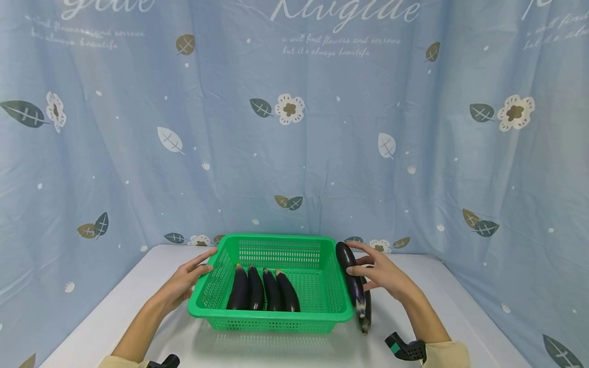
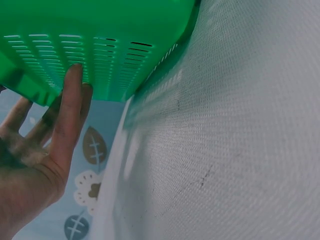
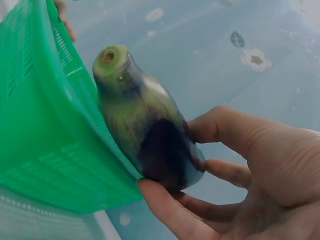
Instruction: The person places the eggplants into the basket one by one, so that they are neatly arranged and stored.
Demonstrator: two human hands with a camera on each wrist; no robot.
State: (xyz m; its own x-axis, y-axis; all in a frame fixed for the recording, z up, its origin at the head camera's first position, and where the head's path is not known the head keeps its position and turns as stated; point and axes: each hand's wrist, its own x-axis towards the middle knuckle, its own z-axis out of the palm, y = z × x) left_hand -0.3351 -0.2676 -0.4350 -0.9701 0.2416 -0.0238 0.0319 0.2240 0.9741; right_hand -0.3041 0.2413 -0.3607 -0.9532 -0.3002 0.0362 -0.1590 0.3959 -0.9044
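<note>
A green plastic basket (image 1: 271,315) stands on the table with several dark eggplants (image 1: 255,289) lying side by side in its left half. My left hand (image 1: 185,280) holds the basket's left rim; in the left wrist view its fingers (image 2: 73,95) touch the slotted outer wall. Along the right rim, outside the basket, my right hand (image 1: 384,273) grips an eggplant (image 1: 352,276) between thumb and fingers, its pale cut end turned toward me. That greenish end (image 3: 114,67) is close in the right wrist view. Another eggplant (image 1: 366,312) is partly hidden beneath it; whether it touches the table I cannot tell.
The white table (image 1: 152,271) runs back to a blue curtain (image 1: 322,153) printed with leaves and flowers. The basket's right half shows bare slotted floor (image 1: 317,289). A dark band with a device (image 1: 405,347) sits on the right wrist.
</note>
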